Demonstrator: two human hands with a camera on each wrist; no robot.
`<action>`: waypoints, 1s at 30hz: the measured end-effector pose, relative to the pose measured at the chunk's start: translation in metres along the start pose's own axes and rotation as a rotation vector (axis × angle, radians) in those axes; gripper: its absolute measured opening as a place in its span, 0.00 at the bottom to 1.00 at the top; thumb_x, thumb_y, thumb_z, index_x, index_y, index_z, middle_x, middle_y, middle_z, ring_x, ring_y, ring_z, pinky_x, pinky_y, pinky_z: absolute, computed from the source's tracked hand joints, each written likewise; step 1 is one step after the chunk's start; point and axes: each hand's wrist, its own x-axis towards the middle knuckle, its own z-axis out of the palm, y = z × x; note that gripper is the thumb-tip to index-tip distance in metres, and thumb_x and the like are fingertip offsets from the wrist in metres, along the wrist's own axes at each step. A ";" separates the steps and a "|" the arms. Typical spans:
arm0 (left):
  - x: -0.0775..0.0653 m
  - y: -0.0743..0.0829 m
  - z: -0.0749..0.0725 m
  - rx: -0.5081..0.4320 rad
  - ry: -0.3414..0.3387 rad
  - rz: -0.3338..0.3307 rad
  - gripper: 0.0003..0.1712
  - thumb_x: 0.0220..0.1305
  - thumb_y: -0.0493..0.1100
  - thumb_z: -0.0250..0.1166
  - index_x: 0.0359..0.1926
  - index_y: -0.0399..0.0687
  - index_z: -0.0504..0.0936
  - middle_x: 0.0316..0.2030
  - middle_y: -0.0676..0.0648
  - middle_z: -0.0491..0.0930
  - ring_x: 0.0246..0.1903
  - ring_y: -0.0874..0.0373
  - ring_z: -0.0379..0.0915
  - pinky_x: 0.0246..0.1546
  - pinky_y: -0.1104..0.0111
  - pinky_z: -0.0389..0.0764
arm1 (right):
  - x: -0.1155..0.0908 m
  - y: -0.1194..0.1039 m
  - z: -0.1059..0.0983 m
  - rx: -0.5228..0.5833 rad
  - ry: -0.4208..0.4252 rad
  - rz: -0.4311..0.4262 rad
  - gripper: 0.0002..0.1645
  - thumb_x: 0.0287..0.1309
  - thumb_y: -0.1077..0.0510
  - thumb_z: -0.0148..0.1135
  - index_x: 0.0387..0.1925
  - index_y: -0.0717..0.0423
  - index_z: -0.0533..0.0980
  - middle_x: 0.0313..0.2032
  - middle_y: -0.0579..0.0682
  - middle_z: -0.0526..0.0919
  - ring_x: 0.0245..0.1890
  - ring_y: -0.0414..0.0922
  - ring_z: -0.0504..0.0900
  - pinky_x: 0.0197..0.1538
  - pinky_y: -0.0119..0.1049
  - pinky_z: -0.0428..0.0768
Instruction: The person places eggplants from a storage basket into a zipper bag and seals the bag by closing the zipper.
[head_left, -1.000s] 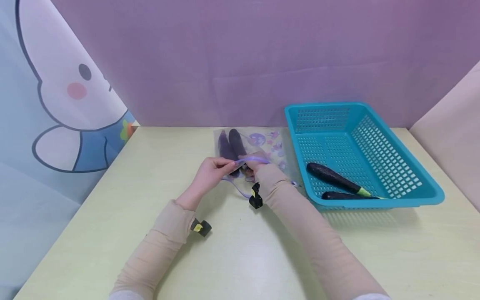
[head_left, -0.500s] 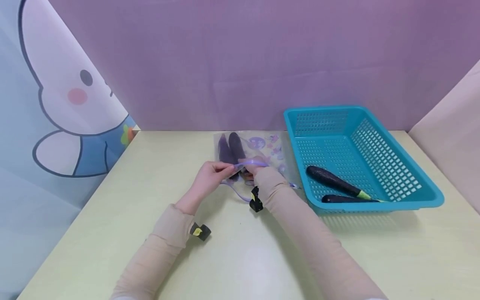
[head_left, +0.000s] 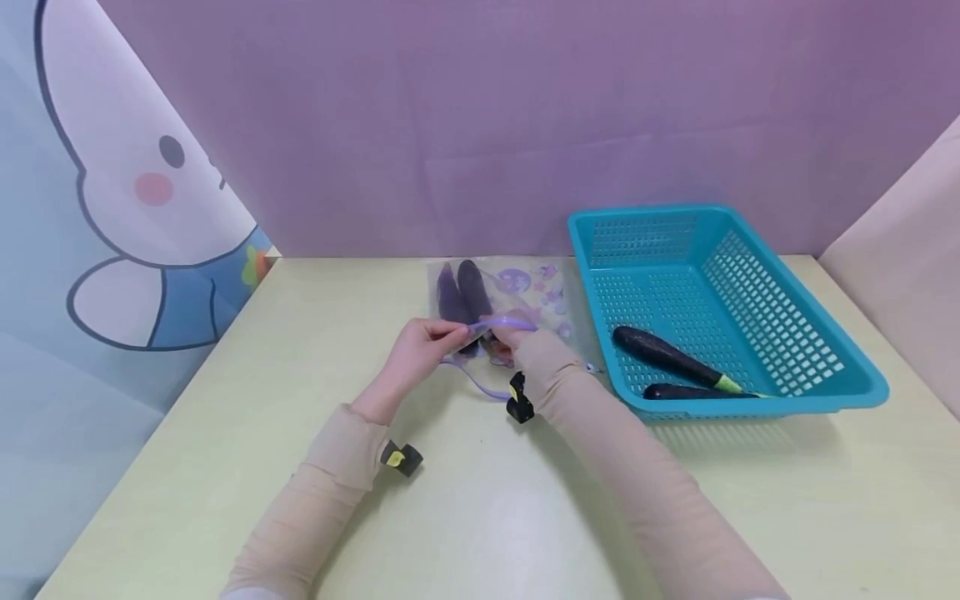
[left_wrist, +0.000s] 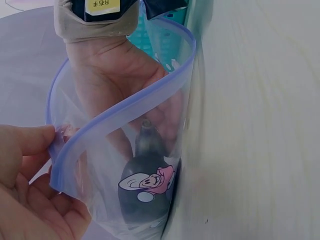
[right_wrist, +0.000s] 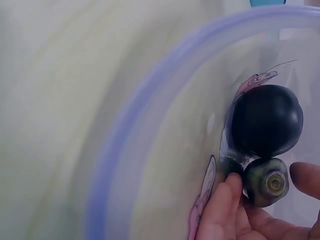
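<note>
My left hand (head_left: pixel 422 348) pinches the rim of a clear zip bag (head_left: pixel 551 292) with a purple edge and printed cartoons. The bag lies at the back of the table, its mouth spread wide. Inside it are two dark eggplants, one eggplant (head_left: pixel 474 287) beside another eggplant (head_left: pixel 450 300). My right hand (left_wrist: pixel 117 82) reaches into the bag. In the right wrist view its fingers (right_wrist: pixel 220 207) lie against the green stem end (right_wrist: pixel 267 182) of one eggplant, while a small gap shows at the thumb. A dark rounded end (right_wrist: pixel 267 120) sits right above.
To the right stands a turquoise basket (head_left: pixel 870 392) holding two more dark eggplants, the upper eggplant (head_left: pixel 663 354) leaning against its near wall. A purple backdrop (head_left: pixel 480 125) rises behind the table (head_left: pixel 322 308).
My right wrist has shifted slightly to the right. My left hand keeps its hold on the bag's rim, and the eggplants lie as before.
</note>
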 end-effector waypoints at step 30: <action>0.001 -0.001 0.001 -0.016 0.027 0.010 0.13 0.66 0.36 0.59 0.45 0.31 0.82 0.40 0.34 0.84 0.38 0.56 0.81 0.45 0.64 0.81 | -0.041 0.003 -0.020 -0.633 -0.269 -0.355 0.28 0.68 0.45 0.45 0.63 0.54 0.69 0.52 0.54 0.79 0.51 0.48 0.77 0.58 0.41 0.72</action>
